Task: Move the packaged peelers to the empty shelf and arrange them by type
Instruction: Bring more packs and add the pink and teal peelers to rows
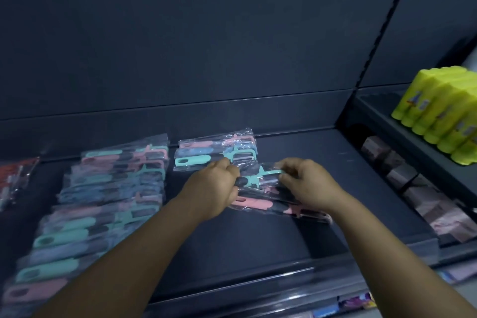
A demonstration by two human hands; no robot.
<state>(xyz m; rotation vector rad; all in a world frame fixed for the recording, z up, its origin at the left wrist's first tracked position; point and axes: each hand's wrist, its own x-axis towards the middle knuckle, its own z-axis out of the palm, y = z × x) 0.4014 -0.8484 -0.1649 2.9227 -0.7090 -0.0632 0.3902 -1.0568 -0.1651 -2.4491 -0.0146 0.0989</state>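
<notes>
Head view shows our two bare arms reaching over a dark shelf (pixel 258 240). Our left hand (pixel 214 186) has its fingers curled round the near end of a clear pack (pixel 260 183) of peelers, at the dark grip of a teal one. Our right hand (pixel 307 183) pinches the same pack's far end between thumb and curled fingers. This pack sits mid-shelf, just above or on the surface; we cannot tell which. A pink peeler (pixel 254 202) shows at its near edge.

Just behind our hands lies a second pack (pixel 214 153) with pink, blue and teal peelers, flat on the shelf. To the left a long overlapping row (pixel 103 201) of such packs runs from the back toward the front edge. At the far left lies a red-tinted pack (pixel 15 178), blurred.

To the right, a higher shelf carries yellow bottles (pixel 438 113), and below them sit pale boxes (pixel 413 183).
</notes>
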